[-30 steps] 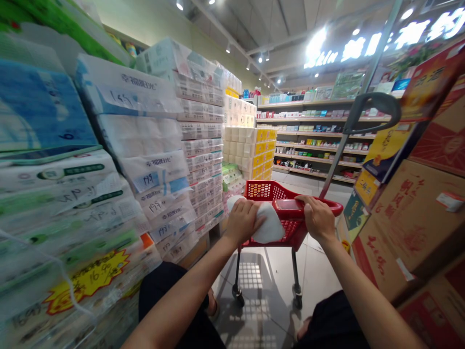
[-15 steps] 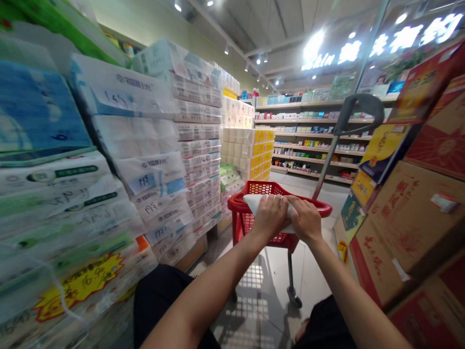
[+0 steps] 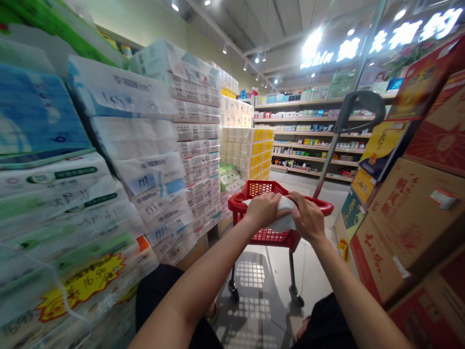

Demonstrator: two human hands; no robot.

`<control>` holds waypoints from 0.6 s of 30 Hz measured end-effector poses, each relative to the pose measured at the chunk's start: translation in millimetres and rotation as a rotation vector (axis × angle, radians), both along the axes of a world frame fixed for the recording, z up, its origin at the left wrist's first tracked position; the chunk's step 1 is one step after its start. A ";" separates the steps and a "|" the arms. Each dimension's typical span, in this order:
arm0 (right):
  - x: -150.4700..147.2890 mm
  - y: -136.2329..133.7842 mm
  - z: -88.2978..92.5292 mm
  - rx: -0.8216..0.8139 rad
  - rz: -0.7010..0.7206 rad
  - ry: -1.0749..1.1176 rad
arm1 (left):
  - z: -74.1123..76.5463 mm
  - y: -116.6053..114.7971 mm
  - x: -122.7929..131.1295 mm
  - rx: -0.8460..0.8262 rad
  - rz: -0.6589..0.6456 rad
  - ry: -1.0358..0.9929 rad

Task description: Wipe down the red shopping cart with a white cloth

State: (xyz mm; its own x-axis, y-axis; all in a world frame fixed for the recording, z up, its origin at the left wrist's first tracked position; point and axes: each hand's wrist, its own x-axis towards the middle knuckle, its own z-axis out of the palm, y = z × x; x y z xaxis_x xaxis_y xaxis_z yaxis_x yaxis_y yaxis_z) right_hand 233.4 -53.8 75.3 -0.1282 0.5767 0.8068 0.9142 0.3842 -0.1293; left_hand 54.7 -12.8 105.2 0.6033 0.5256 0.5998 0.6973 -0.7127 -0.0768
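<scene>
A red shopping cart (image 3: 254,188) on wheels stands in the aisle just ahead of me, its grey pull handle (image 3: 359,104) rising up to the right. A white cloth (image 3: 283,222) lies over the cart's near rim. My left hand (image 3: 262,210) presses down on the cloth's left part, fingers curled over it. My right hand (image 3: 308,219) grips the cloth's right part and the rim beneath, fingers closed. Both hands sit close together at the rim.
Tall stacks of wrapped tissue packs (image 3: 145,145) line the left side, with a yellow price tag (image 3: 82,286) low down. Red and brown cardboard boxes (image 3: 410,213) are piled on the right. Stocked shelves (image 3: 308,140) cross the far end. Grey tiled floor (image 3: 265,286) runs under the cart.
My left hand has carried the cloth from the cart's left side to the middle of the near rim, beside my right hand. The cart has turned slightly.
</scene>
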 end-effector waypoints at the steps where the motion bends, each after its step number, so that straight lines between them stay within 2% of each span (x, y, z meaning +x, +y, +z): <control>1: 0.9 0.0 -0.1 0.000 0.001 -0.005 | -0.2 -0.3 -2.7 -0.004 0.002 -0.007; 11: 5.3 2.9 -1.3 0.006 0.002 0.011 | -11.5 2.9 -48.5 0.037 0.089 0.028; 18: 7.3 2.9 -0.5 0.023 0.015 -0.003 | -17.4 9.0 -93.1 0.050 -0.046 0.020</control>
State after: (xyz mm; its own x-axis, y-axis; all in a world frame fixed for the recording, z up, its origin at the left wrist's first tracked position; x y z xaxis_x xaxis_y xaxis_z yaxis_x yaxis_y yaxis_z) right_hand 240.7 -50.9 74.8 -0.1395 0.5561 0.8193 0.9085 0.4010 -0.1174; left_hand -38.4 -3.8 87.8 0.6383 0.4670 0.6119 0.6620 -0.7388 -0.1267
